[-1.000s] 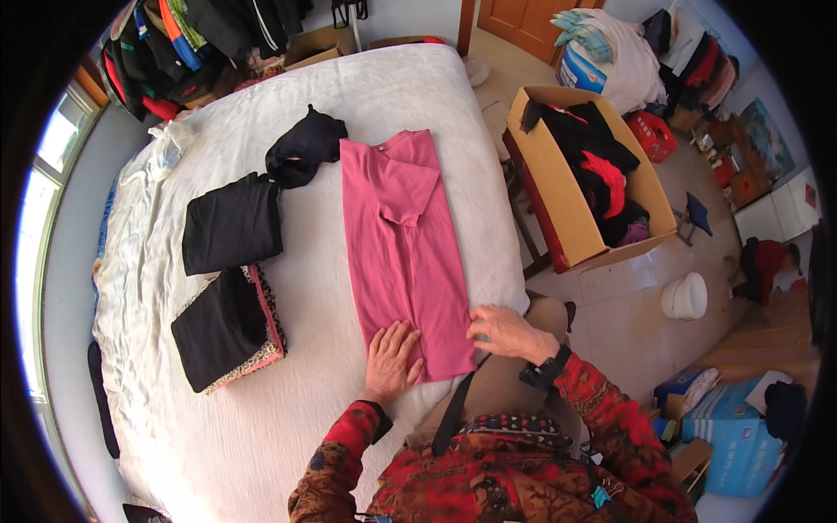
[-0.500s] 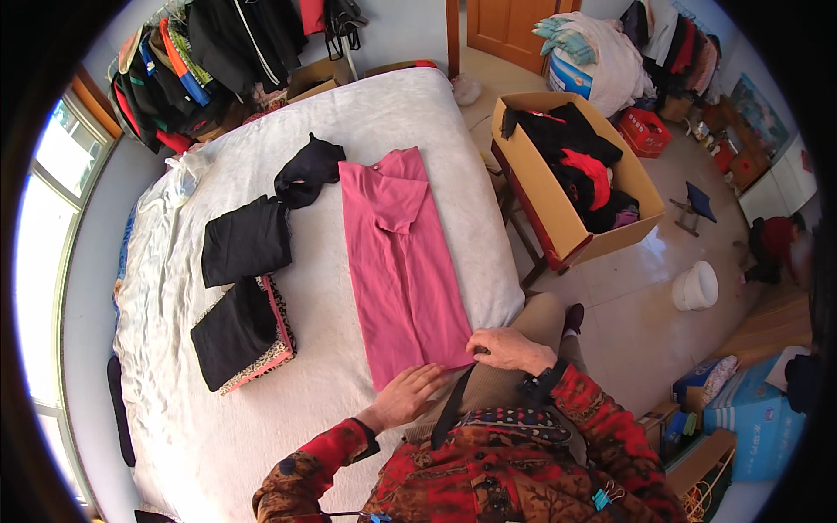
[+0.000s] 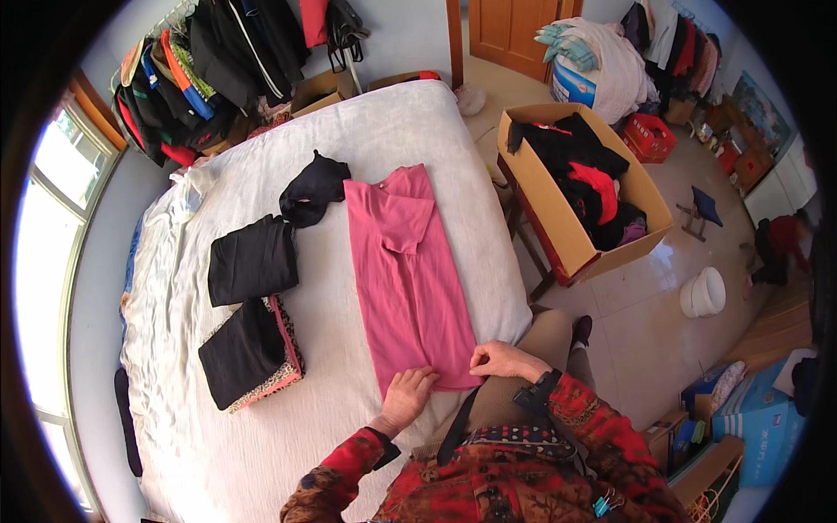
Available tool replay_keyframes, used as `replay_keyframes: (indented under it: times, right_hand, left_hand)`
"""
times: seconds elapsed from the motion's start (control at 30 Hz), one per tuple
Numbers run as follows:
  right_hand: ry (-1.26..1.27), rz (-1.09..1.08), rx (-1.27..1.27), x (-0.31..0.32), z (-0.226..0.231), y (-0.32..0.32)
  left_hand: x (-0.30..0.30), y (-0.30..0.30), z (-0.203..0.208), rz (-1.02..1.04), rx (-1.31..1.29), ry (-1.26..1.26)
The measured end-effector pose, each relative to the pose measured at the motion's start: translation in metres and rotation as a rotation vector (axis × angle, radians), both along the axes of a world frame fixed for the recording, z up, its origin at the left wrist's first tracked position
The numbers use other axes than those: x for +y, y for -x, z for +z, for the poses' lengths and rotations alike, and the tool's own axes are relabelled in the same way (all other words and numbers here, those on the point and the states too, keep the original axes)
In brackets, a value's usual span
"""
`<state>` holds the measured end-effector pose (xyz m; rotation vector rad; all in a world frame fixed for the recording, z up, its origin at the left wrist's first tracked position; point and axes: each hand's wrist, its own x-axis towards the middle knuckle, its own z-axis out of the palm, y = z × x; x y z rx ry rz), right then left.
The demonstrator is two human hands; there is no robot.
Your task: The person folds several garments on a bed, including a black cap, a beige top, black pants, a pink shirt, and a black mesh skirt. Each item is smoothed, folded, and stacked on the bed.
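A pink short-sleeved T-shirt (image 3: 410,288) lies lengthwise on the bed, folded narrow, its sleeve laid over the front and its hem toward me. My left hand (image 3: 407,397) is at the left part of that hem, its fingers bent down onto the cloth. At the right hem corner my right hand (image 3: 504,361) has thumb and fingers pinched together on the fabric's edge. Left of the shirt sit a folded black garment (image 3: 253,260) and a stack with a black piece (image 3: 242,353) above leopard-print cloth with pink edging (image 3: 283,370). A dark bra (image 3: 314,189) lies beyond them.
The bed's white cover (image 3: 410,118) spreads beneath everything. To the right, an open cardboard box (image 3: 545,228) holds black and red clothes. A white bucket (image 3: 702,292) and small folding stool (image 3: 700,209) stand on the floor. Clothes hang on a rack (image 3: 187,74) at the back left.
My left hand has gone from lying flat across the hem to bent fingers on it. The right hand stays at the corner. The whole view has shifted slightly.
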<state>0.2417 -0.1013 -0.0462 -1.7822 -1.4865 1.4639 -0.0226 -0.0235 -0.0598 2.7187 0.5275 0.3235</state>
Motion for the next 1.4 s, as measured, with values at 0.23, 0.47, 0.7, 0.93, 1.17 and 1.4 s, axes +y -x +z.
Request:
replay_keyframes:
  times: [0.23, 0.47, 0.7, 0.93, 1.17, 1.4]
  right_hand:
    - [0.227, -0.221, 0.558, 0.023, 0.029, -0.03]
    - [-0.02, -0.507, 0.708, 0.106, 0.038, -0.055]
    - [-0.255, -0.64, -0.062, 0.123, 0.008, -0.032]
    - [-0.917, -0.255, -0.549, 0.137, 0.002, 0.02]
    - [-0.837, -0.059, -0.699, 0.148, -0.015, -0.011]
    - [-0.845, 0.017, -0.662, 0.112, 0.003, -0.022]
  left_hand:
    - [0.091, -0.029, 0.045, -0.056, 0.231, 0.652]
    - [0.227, -0.105, 0.066, 0.057, 0.215, 0.43]
    - [0.245, -0.115, 0.044, 0.413, -0.244, 0.017]
    - [0.149, -0.081, 0.011, 0.197, -0.079, -0.202]
    - [0.185, -0.053, -0.004, 0.366, -0.027, -0.129]
    - [0.161, -0.021, 0.015, 0.229, -0.041, -0.14]
